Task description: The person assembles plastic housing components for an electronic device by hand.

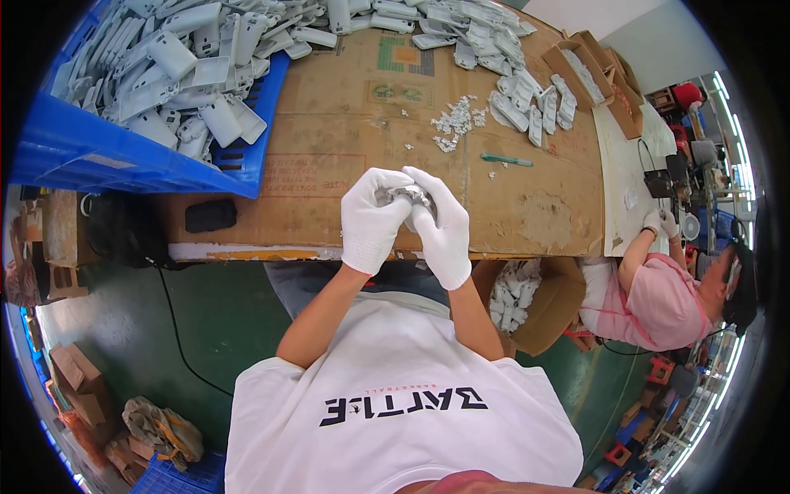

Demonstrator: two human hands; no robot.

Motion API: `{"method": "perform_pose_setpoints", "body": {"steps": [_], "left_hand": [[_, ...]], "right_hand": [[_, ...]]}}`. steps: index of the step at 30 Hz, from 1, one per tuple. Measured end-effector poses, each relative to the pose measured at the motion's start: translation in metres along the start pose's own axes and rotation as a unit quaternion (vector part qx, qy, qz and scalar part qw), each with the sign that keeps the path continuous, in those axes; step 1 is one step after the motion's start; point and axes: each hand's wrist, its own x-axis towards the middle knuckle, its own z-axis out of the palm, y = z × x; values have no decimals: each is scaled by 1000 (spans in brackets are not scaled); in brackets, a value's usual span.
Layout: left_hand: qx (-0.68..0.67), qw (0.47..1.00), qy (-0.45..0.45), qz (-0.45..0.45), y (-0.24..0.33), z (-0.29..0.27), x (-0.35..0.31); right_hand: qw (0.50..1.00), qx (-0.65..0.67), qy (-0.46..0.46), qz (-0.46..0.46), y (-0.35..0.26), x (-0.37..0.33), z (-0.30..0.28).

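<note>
My left hand (pixel 369 221) and my right hand (pixel 444 224), both in white knitted gloves, meet above the near edge of the cardboard-covered table (pixel 321 148). Between their curled fingers sits a small white-grey plastic part (pixel 410 193), mostly hidden, so its shape is hard to make out. Beyond my hands lies a scatter of tiny white plastic bits (pixel 457 123). To the right of that is a group of narrow white plastic housings (pixel 512 109), with a teal pen (pixel 506 160) nearer to me.
A blue crate (pixel 107 169) heaped with white plastic shells (pixel 173 58) fills the far left. A black pouch (pixel 211 216) lies near the edge. An open carton (pixel 555 305) of white parts stands below the table at right. Beyond it works another person (pixel 658 300).
</note>
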Motion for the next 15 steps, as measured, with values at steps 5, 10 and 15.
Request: {"method": "perform_pose_setpoints", "body": {"steps": [5, 10, 15], "left_hand": [[-11, 1000, -17, 1, -1, -5, 4], [-2, 997, -64, -34, 10, -3, 5], [-1, 997, -74, -35, 7, -8, 3]], "right_hand": [[999, 8, -3, -42, -1, -3, 1], [992, -95, 64, -47, -5, -10, 9], [984, -143, 83, -73, -1, -16, 14]]}}
